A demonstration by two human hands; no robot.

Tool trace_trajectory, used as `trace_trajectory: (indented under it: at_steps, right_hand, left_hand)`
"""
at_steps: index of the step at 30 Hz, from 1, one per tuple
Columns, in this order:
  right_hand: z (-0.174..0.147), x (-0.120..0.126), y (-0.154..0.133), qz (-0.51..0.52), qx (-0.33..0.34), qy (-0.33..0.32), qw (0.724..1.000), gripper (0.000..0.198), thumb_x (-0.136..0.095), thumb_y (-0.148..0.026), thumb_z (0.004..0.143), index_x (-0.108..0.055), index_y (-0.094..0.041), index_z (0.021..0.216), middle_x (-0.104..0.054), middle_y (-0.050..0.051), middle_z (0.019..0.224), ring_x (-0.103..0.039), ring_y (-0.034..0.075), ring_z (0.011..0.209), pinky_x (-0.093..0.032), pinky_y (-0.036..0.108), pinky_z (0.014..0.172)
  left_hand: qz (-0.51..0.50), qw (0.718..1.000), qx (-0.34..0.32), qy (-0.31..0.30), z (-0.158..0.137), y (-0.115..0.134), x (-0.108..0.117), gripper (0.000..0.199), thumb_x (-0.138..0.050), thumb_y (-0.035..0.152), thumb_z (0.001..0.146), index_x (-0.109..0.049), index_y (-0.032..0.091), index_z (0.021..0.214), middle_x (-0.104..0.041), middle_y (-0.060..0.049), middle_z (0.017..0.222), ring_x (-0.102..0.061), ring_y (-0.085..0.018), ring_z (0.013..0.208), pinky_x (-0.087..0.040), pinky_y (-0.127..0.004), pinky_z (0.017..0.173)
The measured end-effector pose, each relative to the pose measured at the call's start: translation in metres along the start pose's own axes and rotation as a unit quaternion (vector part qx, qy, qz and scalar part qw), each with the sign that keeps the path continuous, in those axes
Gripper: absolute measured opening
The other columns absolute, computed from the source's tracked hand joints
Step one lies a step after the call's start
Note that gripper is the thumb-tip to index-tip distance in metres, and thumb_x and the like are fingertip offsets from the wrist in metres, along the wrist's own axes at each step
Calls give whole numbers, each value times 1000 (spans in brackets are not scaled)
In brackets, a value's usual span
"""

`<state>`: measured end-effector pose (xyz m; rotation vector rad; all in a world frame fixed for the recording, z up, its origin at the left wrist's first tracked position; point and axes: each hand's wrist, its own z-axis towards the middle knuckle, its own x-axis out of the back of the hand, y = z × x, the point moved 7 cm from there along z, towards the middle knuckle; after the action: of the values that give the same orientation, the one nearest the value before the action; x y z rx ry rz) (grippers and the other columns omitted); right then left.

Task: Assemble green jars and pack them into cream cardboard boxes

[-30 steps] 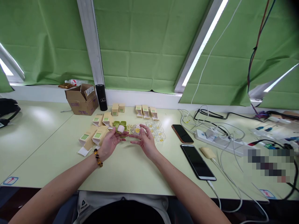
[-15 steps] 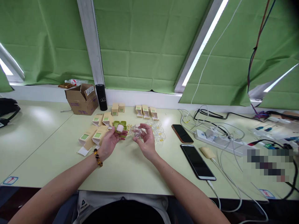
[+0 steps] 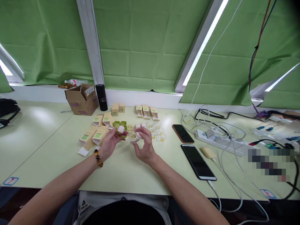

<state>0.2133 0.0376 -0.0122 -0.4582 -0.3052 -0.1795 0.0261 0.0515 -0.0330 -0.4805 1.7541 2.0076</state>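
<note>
My left hand [image 3: 109, 144], palm up, holds a small green box [image 3: 116, 126] with a rounded pale pink block [image 3: 120, 129] in it. Facing it, my right hand [image 3: 147, 147] pinches a clear plastic case [image 3: 133, 137] between thumb and fingers, tilted towards the left hand. A narrow gap separates the case from the green box. Behind the hands lie green boxes [image 3: 123, 123], small yellow pieces [image 3: 130, 126] and pale pink blocks [image 3: 137, 126]. Several clear cases [image 3: 161, 137] with yellow bits inside stand right of my right hand.
Opened beige cartons [image 3: 87, 137] stand left of my hands, with more cartons [image 3: 145, 112] at the back. A cardboard box [image 3: 82, 104] and black bottle [image 3: 101, 97] are at the back left. Phones [image 3: 198, 162], a power strip [image 3: 219, 142] and loose cables lie right.
My right hand has lowered slightly and turned the clear case, which now tips towards the left hand. Pale pink blocks behind it have come into view. The left hand is nearly unchanged.
</note>
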Motion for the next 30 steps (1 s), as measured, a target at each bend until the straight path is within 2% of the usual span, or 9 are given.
trace_trajectory:
  at_steps: [4,8,14,17,21,23,27,30]
  right_hand:
    - [2,-2,0,-1,-12,-9,1000,66,-69,-14,86,-36,-39,137,-60,10,142,-56,35,138,-43,74,113]
    - [4,-2,-6,36,-17,-2,999,64,-72,-18,88,-35,-36,137,-61,12,139,-60,33,135,-49,67,112]
    - [9,3,-9,75,-82,12,994,54,-73,-25,91,-45,-31,138,-59,14,145,-55,32,141,-52,54,109]
    - [11,3,-4,98,-150,12,984,50,-73,-31,92,-50,-30,136,-60,13,146,-60,30,132,-54,49,104]
    - [7,-7,16,224,-275,18,935,48,-74,-48,92,-53,-29,131,-71,10,127,-71,24,109,-57,44,99]
    - [4,-16,26,291,-319,18,902,53,-76,-58,88,-55,-28,125,-76,8,112,-73,22,97,-60,41,90]
    - [-3,-30,39,362,-389,7,847,55,-78,-69,81,-61,-24,109,-77,4,88,-69,18,68,-58,34,64]
    - [-7,-33,42,393,-417,16,819,53,-80,-69,79,-63,-22,97,-72,0,75,-66,15,59,-55,31,56]
  left_hand:
    - [3,1000,-7,3,-1,1,-1,34,-67,49,97,-74,17,105,-81,-13,102,-75,-28,101,-59,-37,81]
    - [6,1000,-24,6,-1,3,-1,31,-71,47,95,-74,17,102,-80,-11,104,-75,-26,101,-60,-35,79]
    - [7,999,-52,10,-2,8,-1,27,-74,43,94,-73,17,100,-77,-10,107,-73,-26,104,-60,-36,81]
    - [17,998,-60,10,-2,10,-2,28,-74,43,94,-73,16,102,-77,-12,113,-72,-26,109,-58,-34,82]
    - [43,996,-74,21,-1,10,1,32,-76,43,92,-74,16,107,-77,-12,117,-71,-25,112,-56,-32,85]
    - [53,994,-87,33,-1,11,3,34,-80,44,89,-75,16,106,-77,-11,114,-71,-23,108,-54,-30,86]
    - [80,991,-101,32,-1,11,2,39,-84,49,84,-75,17,104,-78,-8,107,-71,-21,102,-53,-29,88]
    - [110,989,-101,24,-2,10,-1,41,-82,53,85,-73,17,101,-78,-7,104,-71,-22,102,-54,-30,89]
